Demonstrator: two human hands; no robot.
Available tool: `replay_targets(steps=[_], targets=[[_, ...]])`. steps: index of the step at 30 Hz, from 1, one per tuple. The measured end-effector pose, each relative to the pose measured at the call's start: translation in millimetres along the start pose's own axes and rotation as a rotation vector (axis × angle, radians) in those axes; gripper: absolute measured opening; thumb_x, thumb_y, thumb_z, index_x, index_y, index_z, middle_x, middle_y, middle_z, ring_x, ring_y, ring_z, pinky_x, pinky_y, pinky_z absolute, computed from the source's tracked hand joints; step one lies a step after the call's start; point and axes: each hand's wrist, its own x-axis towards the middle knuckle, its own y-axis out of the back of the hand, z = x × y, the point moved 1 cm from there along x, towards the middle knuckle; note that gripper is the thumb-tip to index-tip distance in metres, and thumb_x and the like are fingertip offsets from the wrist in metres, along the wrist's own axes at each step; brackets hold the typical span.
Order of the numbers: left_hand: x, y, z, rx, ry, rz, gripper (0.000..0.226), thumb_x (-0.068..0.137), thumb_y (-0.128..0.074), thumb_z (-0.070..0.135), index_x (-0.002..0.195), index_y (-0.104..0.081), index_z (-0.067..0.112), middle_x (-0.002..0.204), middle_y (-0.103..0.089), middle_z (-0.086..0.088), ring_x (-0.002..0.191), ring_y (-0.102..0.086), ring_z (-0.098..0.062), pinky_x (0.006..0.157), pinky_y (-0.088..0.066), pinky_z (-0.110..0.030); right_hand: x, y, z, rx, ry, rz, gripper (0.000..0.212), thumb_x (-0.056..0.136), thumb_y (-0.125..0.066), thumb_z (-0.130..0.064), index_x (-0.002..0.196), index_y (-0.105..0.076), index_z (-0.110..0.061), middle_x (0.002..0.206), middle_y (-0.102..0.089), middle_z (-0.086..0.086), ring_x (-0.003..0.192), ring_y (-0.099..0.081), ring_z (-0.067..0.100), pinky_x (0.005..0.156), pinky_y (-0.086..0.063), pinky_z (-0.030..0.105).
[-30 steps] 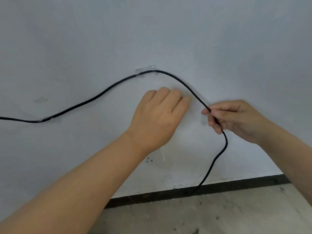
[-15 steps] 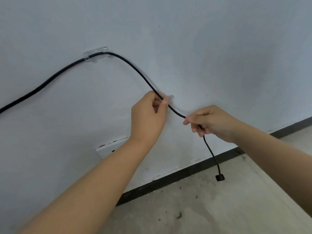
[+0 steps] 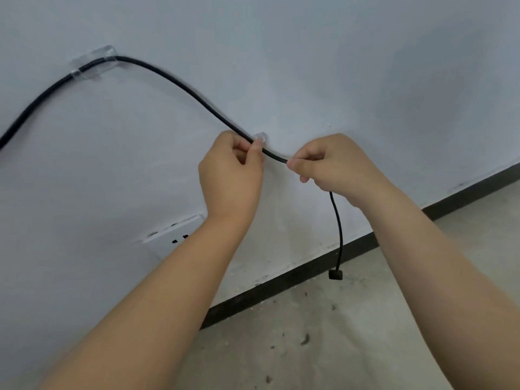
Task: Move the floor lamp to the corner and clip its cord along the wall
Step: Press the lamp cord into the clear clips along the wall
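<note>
A black lamp cord [image 3: 180, 83] runs along the pale wall through a clear clip [image 3: 94, 61] at the upper left, then sags down to both hands. My left hand [image 3: 229, 175] pinches the cord beside a second small clear clip [image 3: 260, 135] stuck on the wall. My right hand [image 3: 332, 164] grips the cord just to the right of that. Below my right hand the cord hangs free and ends in a black plug [image 3: 335, 275] above the floor. The lamp itself is out of view.
A white wall socket [image 3: 174, 232] sits low on the wall, partly behind my left forearm. A black skirting strip [image 3: 295, 277] runs along the wall's foot. Below it lies a dusty concrete floor [image 3: 323, 339].
The view has swung right and closer. My left hand went from resting on the wall to pinching the cord at the second clip. My right hand moved closer to it.
</note>
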Motion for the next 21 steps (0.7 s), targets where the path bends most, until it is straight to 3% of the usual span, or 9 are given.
replay_targets(steps=[5,7,11,15,17,19,21], targets=[[-1,-4,0,0.109,-0.07,0.001,0.015,0.088,-0.054,0.013,0.075,-0.062,0.013,0.055,-0.047,0.016,0.053,-0.047,-0.003,0.055,-0.038,-0.022,11,-2,9,0.025,0.055,0.05,0.016,0.081,-0.061,-0.018,0.069,-0.068,-0.011,0.052,-0.054,-0.007,0.031,-0.043,-0.007,0.034,-0.029,0.001],[0,-5,1,0.121,-0.073,-0.005,0.016,0.087,-0.054,0.011,0.074,-0.063,0.012,0.053,-0.046,0.015,0.051,-0.044,-0.003,0.053,-0.036,-0.018,13,-4,12,0.032,0.086,0.099,0.017,0.08,-0.062,-0.018,0.072,-0.069,-0.005,0.051,-0.053,-0.007,0.034,-0.044,-0.006,0.042,-0.034,0.006],[3,-3,4,0.163,-0.085,-0.018,0.014,0.084,-0.057,0.011,0.071,-0.06,0.015,0.055,-0.047,0.016,0.053,-0.046,-0.001,0.055,-0.038,-0.018,14,-5,20,0.078,0.136,0.191,0.015,0.08,-0.064,-0.017,0.073,-0.069,-0.006,0.051,-0.052,-0.009,0.039,-0.046,-0.004,0.052,-0.037,0.017],[3,-1,3,0.1,-0.076,0.033,0.01,0.08,-0.062,0.009,0.075,-0.061,0.017,0.06,-0.05,0.015,0.057,-0.047,-0.001,0.065,-0.045,-0.025,9,-9,37,0.13,0.162,0.182,0.016,0.084,-0.056,-0.008,0.073,-0.065,-0.013,0.056,-0.053,-0.01,0.041,-0.049,-0.006,0.048,-0.038,0.004],[3,0,1,0.092,-0.076,0.021,0.006,0.081,-0.061,0.008,0.08,-0.067,0.011,0.063,-0.054,0.009,0.058,-0.047,-0.001,0.069,-0.045,-0.027,3,-22,51,0.148,0.131,0.196,0.016,0.086,-0.053,-0.006,0.075,-0.064,-0.009,0.057,-0.054,-0.007,0.041,-0.052,-0.005,0.048,-0.042,0.004],[3,1,0,0.104,-0.096,0.016,0.008,0.081,-0.061,0.007,0.083,-0.069,0.007,0.071,-0.058,0.002,0.058,-0.047,0.0,0.07,-0.045,-0.026,-5,-39,64,0.073,0.134,0.226,0.021,0.088,-0.051,-0.006,0.076,-0.064,0.004,0.057,-0.06,0.007,0.047,-0.056,0.003,0.055,-0.049,0.018],[4,2,1,0.117,-0.12,0.008,0.01,0.081,-0.061,0.006,0.086,-0.07,0.006,0.075,-0.059,-0.001,0.059,-0.048,0.001,0.071,-0.045,-0.025,-12,-56,73,0.002,0.186,0.231,0.026,0.089,-0.048,-0.005,0.073,-0.059,0.013,0.063,-0.061,0.029,0.059,-0.059,0.032,0.066,-0.052,0.043]])
